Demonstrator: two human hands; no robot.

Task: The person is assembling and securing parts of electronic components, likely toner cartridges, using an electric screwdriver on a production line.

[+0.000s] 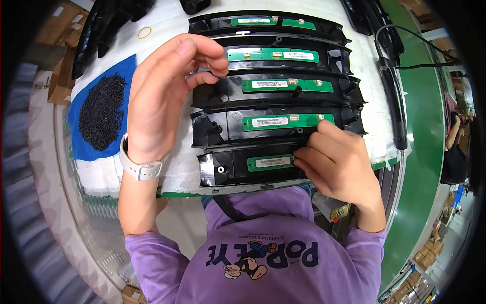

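Note:
Several curved black plastic housings lie in a row, each bearing a narrow green circuit board with a white label. At the right part of the board [271, 162] in the nearest housing [235, 169], my right hand [339, 159] is closed with its fingertips together, hiding that end and whatever they pinch. My left hand [164, 91], half curled with its palm turned inward and a white watch [144, 169] on the wrist, hovers beside the left ends of the housings. Nothing shows in its fingers.
A heap of small black parts [103, 112] lies on a blue cloth [81, 147] at left. An electric screwdriver [397, 114] with a black cable lies at right. A yellow ring [145, 33] sits farther back on the white covering. Another person [455, 152] is far right.

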